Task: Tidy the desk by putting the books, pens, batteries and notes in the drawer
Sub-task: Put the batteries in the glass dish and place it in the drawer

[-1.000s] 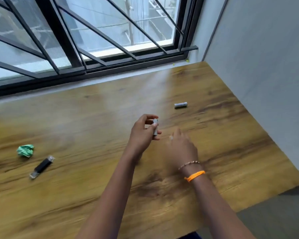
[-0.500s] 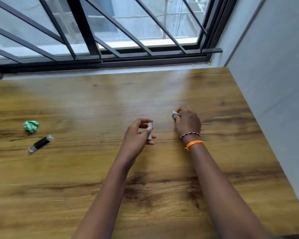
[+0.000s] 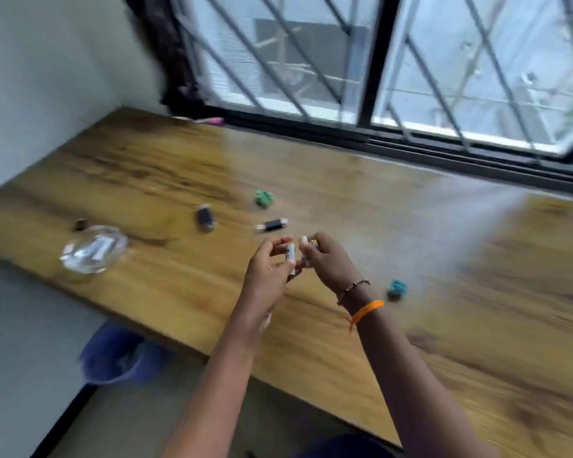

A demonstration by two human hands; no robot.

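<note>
My two hands meet above the wooden bench (image 3: 394, 226), fingertips almost touching, and everything around them is blurred. My left hand (image 3: 268, 272) pinches a small white cylindrical battery (image 3: 290, 254) upright between thumb and fingers. My right hand (image 3: 328, 262), with a beaded bracelet and an orange band (image 3: 366, 309) on its wrist, curls its fingers round a second small white battery (image 3: 304, 241), only the tip of which shows. All other places here are relative to my hands. Just beyond them a black battery with silver ends (image 3: 272, 225) lies on the bench. Further beyond sits a crumpled green paper note (image 3: 264, 198), and beyond and to the left lies another dark battery (image 3: 205, 218). Well to the left, near the bench's front edge, stands a clear glass bowl (image 3: 93, 249) with something pale inside. To the right, near my wrist, rests a crumpled teal paper note (image 3: 397, 288). Below the bench on the left stands a blue bin (image 3: 119, 355). A barred window (image 3: 377, 61) runs along the far side.
</note>
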